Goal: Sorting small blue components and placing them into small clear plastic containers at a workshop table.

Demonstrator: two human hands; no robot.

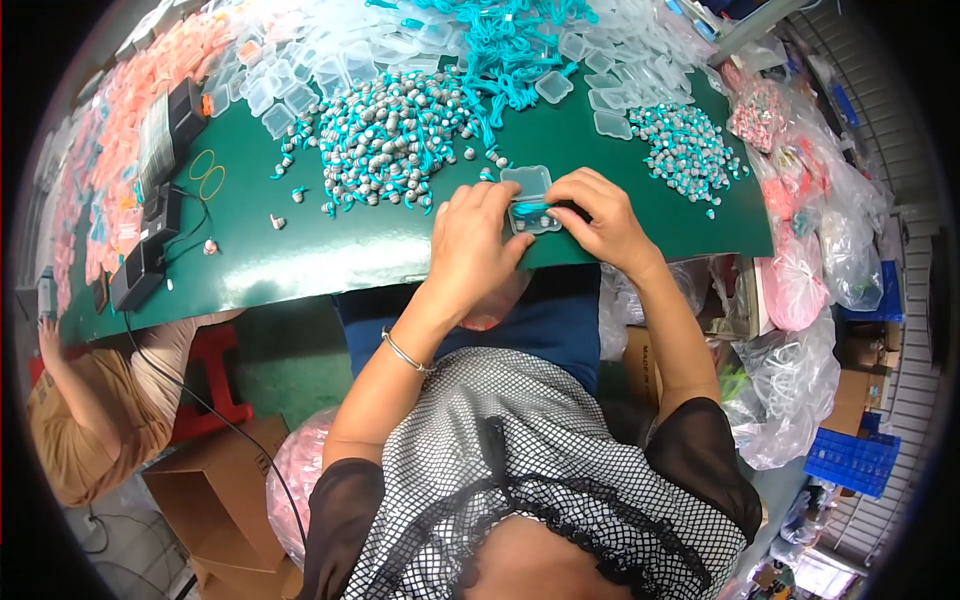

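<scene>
My left hand (478, 240) and my right hand (600, 218) meet over a small clear plastic case (531, 198) lying open on the green table (330, 250) near its front edge. Both hands pinch the case, which has a teal cord inside it. Just beyond my hands lies a large pile of grey earplugs on teal cords (390, 140). A second, smaller pile of corded earplugs (685, 148) lies to the right of my right hand.
Several empty clear cases (300, 75) and loose teal cords (510, 45) cover the table's far side. Black devices (150, 215) and rubber bands (208, 175) sit at left. Plastic bags (800, 290) crowd the right; cardboard boxes (225, 490) stand below. Another person (90, 410) sits at left.
</scene>
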